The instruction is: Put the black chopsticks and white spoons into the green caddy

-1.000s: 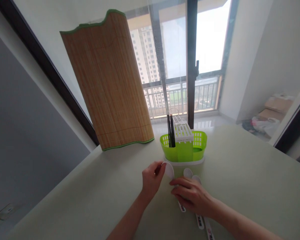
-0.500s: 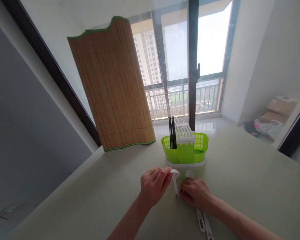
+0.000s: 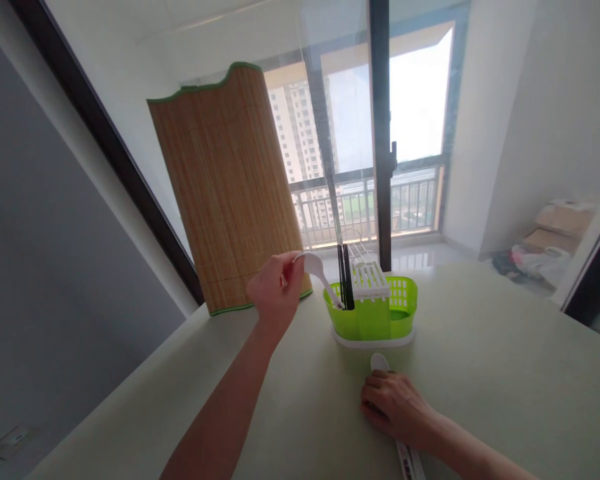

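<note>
Pinched by its bowl end, a white soup spoon (image 3: 318,268) is in my left hand (image 3: 278,290). Its handle slants down to the left compartment of a green basket-style cutlery holder (image 3: 373,323), close beside several black chopsticks (image 3: 345,277). Whether the handle tip is inside the rim or just in front is hard to tell. My right hand (image 3: 393,403) rests on the table with curled fingers over white spoons; one spoon bowl (image 3: 379,362) shows past the fingertips, and handles (image 3: 409,463) stick out below the wrist. The fingers' underside is hidden.
A white slotted rack (image 3: 369,280) sits on the holder's middle. Behind on the left, a bamboo mat (image 3: 230,193) with green edging stands upright. The pale table (image 3: 480,347) reaches toward a glass door; bags and boxes (image 3: 545,257) lie beyond at right.
My left hand has lifted the soup spoon up, left and forward from the table to the holder's left side. My right hand stays on the spoons. The view has tilted slightly.
</note>
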A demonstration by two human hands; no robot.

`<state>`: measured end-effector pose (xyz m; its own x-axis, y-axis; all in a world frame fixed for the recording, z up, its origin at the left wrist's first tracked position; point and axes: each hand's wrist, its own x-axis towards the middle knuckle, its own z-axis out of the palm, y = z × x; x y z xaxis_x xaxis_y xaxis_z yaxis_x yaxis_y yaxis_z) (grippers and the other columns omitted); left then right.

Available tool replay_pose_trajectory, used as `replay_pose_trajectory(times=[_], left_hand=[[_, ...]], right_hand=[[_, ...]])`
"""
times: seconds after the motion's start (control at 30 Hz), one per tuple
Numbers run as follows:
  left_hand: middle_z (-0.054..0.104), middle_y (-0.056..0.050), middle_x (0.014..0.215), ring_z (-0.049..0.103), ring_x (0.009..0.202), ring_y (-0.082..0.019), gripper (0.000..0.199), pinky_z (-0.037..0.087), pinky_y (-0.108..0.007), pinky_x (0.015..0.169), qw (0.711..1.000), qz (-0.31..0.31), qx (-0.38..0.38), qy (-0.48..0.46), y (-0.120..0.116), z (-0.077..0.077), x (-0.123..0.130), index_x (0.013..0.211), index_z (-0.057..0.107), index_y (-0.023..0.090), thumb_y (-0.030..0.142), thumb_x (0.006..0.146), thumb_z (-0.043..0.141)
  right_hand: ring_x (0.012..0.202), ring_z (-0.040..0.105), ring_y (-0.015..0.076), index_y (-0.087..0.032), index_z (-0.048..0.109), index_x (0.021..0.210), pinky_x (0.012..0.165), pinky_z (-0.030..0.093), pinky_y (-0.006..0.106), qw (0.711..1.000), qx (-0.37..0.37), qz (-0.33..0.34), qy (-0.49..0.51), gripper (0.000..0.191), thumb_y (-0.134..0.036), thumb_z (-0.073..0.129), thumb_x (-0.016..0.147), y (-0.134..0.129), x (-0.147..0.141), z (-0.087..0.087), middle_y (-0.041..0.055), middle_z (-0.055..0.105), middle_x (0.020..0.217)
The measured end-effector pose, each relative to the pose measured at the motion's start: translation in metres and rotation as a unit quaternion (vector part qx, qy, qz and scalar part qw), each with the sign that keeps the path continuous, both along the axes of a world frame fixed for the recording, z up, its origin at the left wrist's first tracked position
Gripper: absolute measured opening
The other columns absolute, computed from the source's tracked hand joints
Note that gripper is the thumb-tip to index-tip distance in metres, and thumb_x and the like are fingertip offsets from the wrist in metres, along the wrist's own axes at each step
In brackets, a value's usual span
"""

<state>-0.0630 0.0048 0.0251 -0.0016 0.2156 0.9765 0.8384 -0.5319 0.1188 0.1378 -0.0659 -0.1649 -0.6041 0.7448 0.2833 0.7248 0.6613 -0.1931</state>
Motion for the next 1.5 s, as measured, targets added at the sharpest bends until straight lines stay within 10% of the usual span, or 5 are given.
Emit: replay_pose_trajectory(times=[0.13,0.43,0.8,1.1,1.5], left_hand=[[0.065,0.0,0.071,0.056,0.063,-0.011,0.032,0.035,-0.022,0.059,0.994,0.033,-0.098,0.034,0.045,0.0,0.009,0.087,0.066,0.019,0.044,0.09,0.046],[0.069,-0.002,0.08,0.059,0.068,-0.015,0.038,0.03,-0.024,0.056,0.948,0.057,-0.297,0.1,0.084,-0.049,0.025,0.091,0.067,0.02,0.047,0.092,0.039],[0.071,-0.004,0.089,0.063,0.076,-0.017,0.032,0.036,-0.024,0.058,0.933,0.047,-0.342,0.102,0.083,-0.071,0.026,0.111,0.064,0.021,0.037,0.09,0.046],[0.066,0.001,0.076,0.056,0.06,-0.009,0.024,0.034,-0.02,0.057,0.963,-0.038,-0.262,0.046,0.021,-0.11,0.024,0.103,0.061,0.02,0.033,0.089,0.046],[0.064,0.002,0.065,0.056,0.058,-0.014,0.027,0.031,-0.023,0.052,0.791,-0.149,-0.58,0.126,-0.011,-0.173,0.01,0.084,0.068,0.023,0.046,0.079,0.055]], right_hand=[[0.074,0.057,0.0162,-0.02,0.058,0.074,0.063,0.033,0.026,1.0,0.004,0.005,0.003,0.012,-0.023,0.052,0.084,0.001,0.0,-0.004,0.0008,0.063,0.077],[0.073,0.057,0.016,-0.02,0.058,0.075,0.062,0.032,0.026,1.0,0.016,0.008,0.001,0.012,-0.025,0.052,0.084,0.004,-0.001,-0.009,0.0006,0.063,0.076],[0.074,0.056,0.0164,-0.021,0.058,0.074,0.062,0.033,0.027,0.999,0.03,0.004,0.015,0.011,-0.022,0.052,0.083,0.001,-0.003,-0.007,0.0,0.062,0.076],[0.078,0.054,0.0166,-0.021,0.057,0.075,0.066,0.033,0.028,0.998,0.036,0.037,0.022,0.011,-0.024,0.052,0.085,-0.003,-0.002,-0.002,-0.0004,0.062,0.078],[0.083,0.053,0.0169,-0.02,0.058,0.075,0.068,0.035,0.028,0.995,0.021,0.092,0.045,0.01,-0.022,0.054,0.084,-0.008,-0.003,0.0,0.0012,0.062,0.082]])
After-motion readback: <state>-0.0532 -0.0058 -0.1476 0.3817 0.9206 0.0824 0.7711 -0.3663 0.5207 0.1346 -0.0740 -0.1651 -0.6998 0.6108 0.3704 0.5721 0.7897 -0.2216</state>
